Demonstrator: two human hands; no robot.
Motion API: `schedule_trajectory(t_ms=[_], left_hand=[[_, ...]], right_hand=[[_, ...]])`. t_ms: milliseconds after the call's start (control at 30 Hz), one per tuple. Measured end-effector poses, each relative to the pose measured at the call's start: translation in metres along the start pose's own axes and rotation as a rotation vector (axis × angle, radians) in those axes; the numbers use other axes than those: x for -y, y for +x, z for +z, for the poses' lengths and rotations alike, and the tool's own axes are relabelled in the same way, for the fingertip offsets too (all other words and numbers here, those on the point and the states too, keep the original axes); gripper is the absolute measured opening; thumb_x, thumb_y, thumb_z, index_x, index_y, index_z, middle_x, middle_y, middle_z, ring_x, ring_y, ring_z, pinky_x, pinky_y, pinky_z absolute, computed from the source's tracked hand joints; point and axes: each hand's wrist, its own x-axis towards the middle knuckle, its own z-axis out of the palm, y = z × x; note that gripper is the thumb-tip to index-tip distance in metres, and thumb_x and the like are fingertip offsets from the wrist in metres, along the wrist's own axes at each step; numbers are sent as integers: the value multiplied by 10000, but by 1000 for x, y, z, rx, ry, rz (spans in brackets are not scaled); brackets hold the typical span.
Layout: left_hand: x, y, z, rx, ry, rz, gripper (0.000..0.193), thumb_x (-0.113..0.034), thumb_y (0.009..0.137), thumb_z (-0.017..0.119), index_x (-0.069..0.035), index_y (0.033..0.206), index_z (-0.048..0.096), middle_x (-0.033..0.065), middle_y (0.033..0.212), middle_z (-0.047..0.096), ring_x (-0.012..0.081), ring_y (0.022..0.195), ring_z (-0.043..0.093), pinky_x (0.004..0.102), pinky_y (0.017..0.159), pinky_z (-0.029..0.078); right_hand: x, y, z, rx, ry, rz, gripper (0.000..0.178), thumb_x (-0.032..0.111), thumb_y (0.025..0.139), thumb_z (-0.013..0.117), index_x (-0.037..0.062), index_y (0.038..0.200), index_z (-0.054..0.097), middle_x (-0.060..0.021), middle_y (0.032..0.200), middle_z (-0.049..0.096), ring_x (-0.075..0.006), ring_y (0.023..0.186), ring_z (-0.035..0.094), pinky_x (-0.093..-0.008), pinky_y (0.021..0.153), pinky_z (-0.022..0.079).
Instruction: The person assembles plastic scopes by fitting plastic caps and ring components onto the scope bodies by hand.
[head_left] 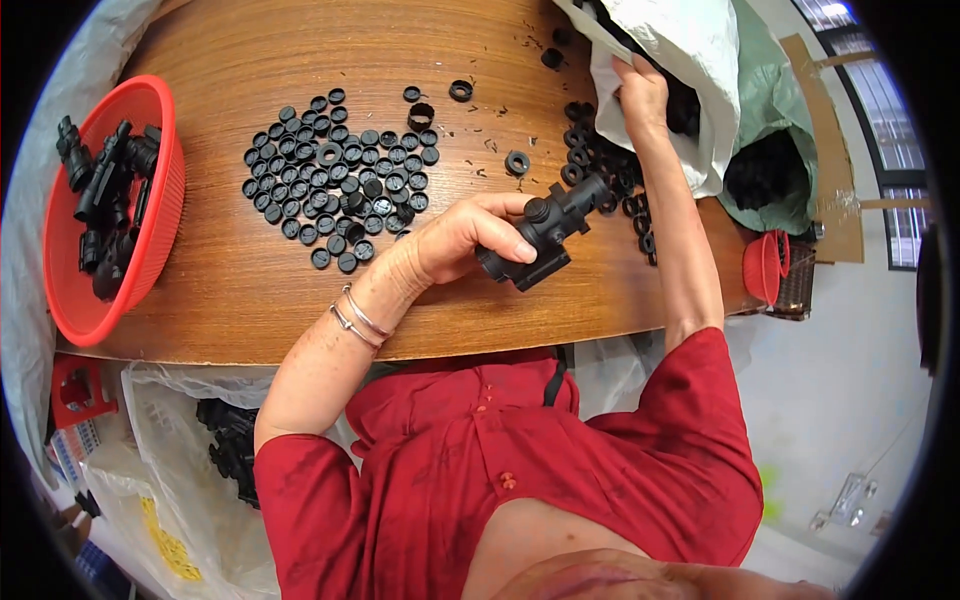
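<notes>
My left hand (470,240) is closed around a black sighting scope (545,237), held tilted above the table with its thumb on the body. My right hand (643,100) is at the mouth of a white woven sack (705,50), at the far right. Its fingertips are hidden by the sack's folds, so their grip does not show. Dark parts fill the sack's opening. Left of the scope, many small round black caps (300,175) are spread over the brown wooden table (240,320). Black rings (577,140) lie beyond it, near the sack.
A red plastic basket (165,215) of black scopes stands at the left edge. A green sack (765,100) with dark contents sits at the right, above a small red basket (762,268). Below the table's near edge, a clear plastic bag (150,420) holds black parts.
</notes>
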Motion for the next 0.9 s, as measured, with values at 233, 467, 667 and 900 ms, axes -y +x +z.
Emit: schedule_trajectory(t_ms=[233, 467, 667, 900], left_hand=[[0, 2, -2, -80, 155, -16, 459, -98, 664, 734, -10, 1107, 649, 33, 947, 643, 131, 862, 588, 264, 795, 464], [0, 3, -1, -164, 149, 50, 400, -131, 685, 731, -13, 1061, 658, 23, 929, 637, 128, 851, 580, 266, 790, 456], [0, 1, 5, -169, 128, -37, 420, -102, 701, 738, -24, 1104, 649, 21, 938, 637, 123, 847, 584, 263, 792, 465], [1, 3, 3, -216, 153, -6, 425, -119, 717, 737, -23, 1119, 641, 20, 929, 633, 116, 816, 585, 258, 754, 469]], right_hand=[[-2, 19, -16, -239, -626, -455, 441, 465, 887, 539, 66, 972, 708, -232, 942, 673, -438, 917, 626, -488, 821, 491], [4, 37, -69, -443, -1097, -544, 406, 437, 902, 545, 74, 995, 703, -196, 811, 695, -366, 815, 684, -455, 726, 539], [48, -58, 44, 176, -288, -316, 227, 229, 832, 696, 22, 923, 685, -175, 787, 668, -327, 787, 670, -411, 731, 536], [-2, 13, 72, 279, -777, -648, 325, 235, 864, 642, 39, 1124, 634, -204, 1063, 653, -376, 1004, 619, -454, 904, 483]])
